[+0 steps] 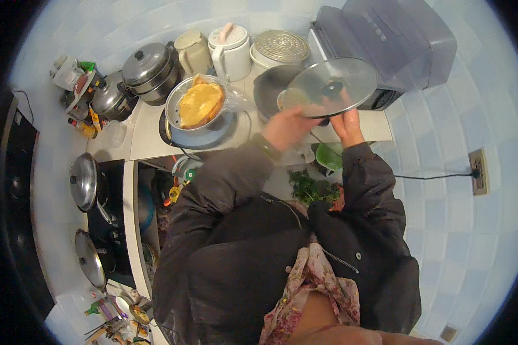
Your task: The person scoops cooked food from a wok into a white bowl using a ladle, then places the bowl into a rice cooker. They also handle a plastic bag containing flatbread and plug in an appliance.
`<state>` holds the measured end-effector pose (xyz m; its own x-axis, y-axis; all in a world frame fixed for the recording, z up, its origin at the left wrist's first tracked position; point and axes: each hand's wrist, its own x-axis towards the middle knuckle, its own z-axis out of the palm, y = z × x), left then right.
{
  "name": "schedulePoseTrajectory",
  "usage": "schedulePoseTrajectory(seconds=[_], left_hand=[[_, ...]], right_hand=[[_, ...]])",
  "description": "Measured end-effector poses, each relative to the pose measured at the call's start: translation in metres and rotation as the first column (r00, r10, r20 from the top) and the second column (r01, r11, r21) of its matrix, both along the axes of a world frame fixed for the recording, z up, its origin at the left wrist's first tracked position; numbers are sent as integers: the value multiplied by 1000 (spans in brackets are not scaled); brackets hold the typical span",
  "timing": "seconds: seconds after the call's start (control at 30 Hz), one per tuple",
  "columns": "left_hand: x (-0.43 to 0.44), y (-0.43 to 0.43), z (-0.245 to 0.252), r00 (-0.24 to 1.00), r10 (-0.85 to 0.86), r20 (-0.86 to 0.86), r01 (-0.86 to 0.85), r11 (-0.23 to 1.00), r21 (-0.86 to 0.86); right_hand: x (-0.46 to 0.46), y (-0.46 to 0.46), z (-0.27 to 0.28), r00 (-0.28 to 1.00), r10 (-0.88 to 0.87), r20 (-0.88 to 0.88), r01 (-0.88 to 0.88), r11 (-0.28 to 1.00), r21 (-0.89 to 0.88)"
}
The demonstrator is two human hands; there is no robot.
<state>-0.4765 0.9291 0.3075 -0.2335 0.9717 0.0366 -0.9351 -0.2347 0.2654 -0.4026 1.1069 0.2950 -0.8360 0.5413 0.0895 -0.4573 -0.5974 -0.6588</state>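
A round glass lid (pixel 356 79) with a dark knob and a metal rim is held tilted above the counter. My right hand (pixel 347 125) grips it from the near side, and some of its fingers show through the glass by the knob. At the lid's near left edge is my left hand (pixel 285 129), blurred, its fingertips overlapping the rim; whether they grip it is unclear. Partly behind the lid sits a grey electric pan (pixel 270 86), and a bowl (pixel 281 101) inside it is mostly covered from view.
Left of the pan, a perforated metal steamer (pixel 170 103) holds a yellow flatbread or cake (pixel 200 103). Pots (pixel 149 71), jugs (pixel 228 54) and a steamer tier (pixel 280 47) line the wall. Leafy greens (pixel 308 187) and a green basket (pixel 328 157) lie below my hands. A cord (pixel 431 177) runs to the wall socket.
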Motion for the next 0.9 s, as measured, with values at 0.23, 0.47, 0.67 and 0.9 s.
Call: schedulePoseTrajectory(seconds=[0.23,0.47,0.67,0.9], left_hand=[[15,-54,-40,903,-418,-102,397,901,-176],[6,-157,-61,986,-81,-148,33,952,-303],[2,-209,-75,968,229,-101,-251,902,-352],[4,-221,-101,949,310,-60,-306,858,-412]], right_hand=[[-33,35,28,932,-178,315,10,883,469],[-118,45,-5,746,-575,336,-340,104,935],[-137,28,-40,712,-616,337,-521,-141,842],[-143,27,-46,712,-624,323,-534,-181,826]])
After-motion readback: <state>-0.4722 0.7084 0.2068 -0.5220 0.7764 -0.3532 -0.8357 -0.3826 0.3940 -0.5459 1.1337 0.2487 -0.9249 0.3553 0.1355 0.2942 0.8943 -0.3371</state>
